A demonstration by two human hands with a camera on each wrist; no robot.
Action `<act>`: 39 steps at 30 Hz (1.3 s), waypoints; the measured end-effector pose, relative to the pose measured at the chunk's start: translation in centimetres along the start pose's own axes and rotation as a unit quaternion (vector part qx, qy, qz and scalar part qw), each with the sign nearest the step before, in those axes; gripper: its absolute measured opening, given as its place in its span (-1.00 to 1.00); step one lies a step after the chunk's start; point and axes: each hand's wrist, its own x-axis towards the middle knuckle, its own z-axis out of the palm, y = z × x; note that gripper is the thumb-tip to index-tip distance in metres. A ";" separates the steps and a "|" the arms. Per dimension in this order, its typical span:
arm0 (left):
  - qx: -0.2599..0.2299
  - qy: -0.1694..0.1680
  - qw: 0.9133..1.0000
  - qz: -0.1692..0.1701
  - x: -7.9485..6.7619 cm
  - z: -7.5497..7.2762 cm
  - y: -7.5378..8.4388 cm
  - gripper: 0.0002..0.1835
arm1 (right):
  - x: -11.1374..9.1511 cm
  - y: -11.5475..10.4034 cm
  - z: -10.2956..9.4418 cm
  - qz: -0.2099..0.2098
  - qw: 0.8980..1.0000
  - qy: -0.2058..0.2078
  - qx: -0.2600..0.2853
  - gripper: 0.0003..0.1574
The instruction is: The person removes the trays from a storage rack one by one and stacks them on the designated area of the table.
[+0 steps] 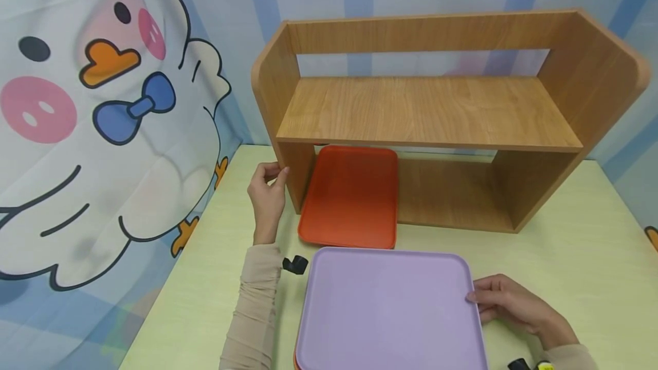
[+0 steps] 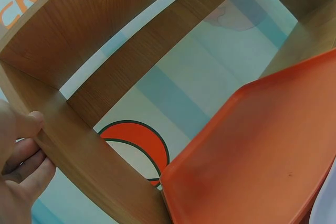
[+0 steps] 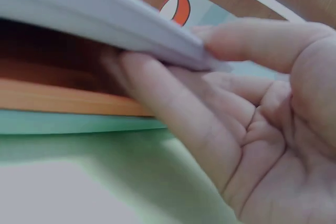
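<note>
A purple tray point(image 1: 385, 307) lies at the front of the table, and my right hand point(image 1: 514, 304) pinches its right edge. In the right wrist view the thumb is on top and the fingers point(image 3: 178, 114) reach beneath, lifting that edge above an orange tray point(image 3: 63, 95) and a green tray point(image 3: 79, 121). My left hand point(image 1: 268, 196) holds the front edge of the left side panel of a wooden shelf point(image 1: 426, 110), thumb and fingers on either side of it. Within the shelf's lower level, at the left, a red-orange tray point(image 1: 352, 196) sticks out past the front.
The shelf's upper board point(image 1: 432, 110) and the right part of its lower board point(image 1: 447, 193) are bare wood. A pale yellow-green table point(image 1: 576, 233) carries everything. Behind hangs a cloth printed with a white cartoon bird point(image 1: 169, 170).
</note>
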 end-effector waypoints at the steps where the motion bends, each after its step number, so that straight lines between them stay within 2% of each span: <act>1: 0.000 0.000 1.000 0.000 0.0 0.0 0.0 -0.77 | -0.1 -0.2 0.0 0.009 1.000 0.007 -0.019 -0.64; 4: 0.000 -0.001 1.000 -0.002 0.0 0.1 0.0 -0.77 | -0.2 -0.8 0.3 0.033 0.995 0.040 -0.088 -0.74; 6: 0.000 -0.001 1.000 -0.003 -0.1 0.1 0.0 -0.77 | -0.2 -1.2 0.6 0.048 0.987 0.064 -0.140 -0.72; 12: -0.001 -0.001 1.000 -0.003 0.0 0.1 0.1 -0.77 | -0.1 -2.7 1.9 0.083 0.950 0.118 -0.276 -0.50; 15: -0.002 0.000 1.000 -0.001 0.0 0.0 0.1 -0.78 | 0.1 -3.3 2.5 0.099 0.934 0.132 -0.316 -0.50; 17: -0.001 0.000 1.000 -0.001 0.0 0.0 0.0 -0.78 | 0.3 -3.4 2.8 0.109 0.927 0.137 -0.332 -0.50; 27: 0.000 0.002 1.000 -0.004 0.0 -0.1 0.0 -0.77 | 0.7 -3.4 2.8 0.141 0.919 0.140 -0.340 -0.52; 33: -0.003 0.003 1.000 -0.008 -0.1 0.0 0.1 -0.78 | 0.9 -3.2 2.6 0.151 0.922 0.136 -0.330 -0.53; 36: -0.004 0.005 1.000 -0.007 -0.1 0.0 0.1 -0.78 | 0.9 -3.4 2.4 0.150 0.913 0.143 -0.352 -0.57; 39: -0.005 0.005 1.000 -0.007 -0.1 0.1 0.1 -0.78 | 1.0 -3.8 2.3 0.136 0.902 0.168 -0.374 -0.64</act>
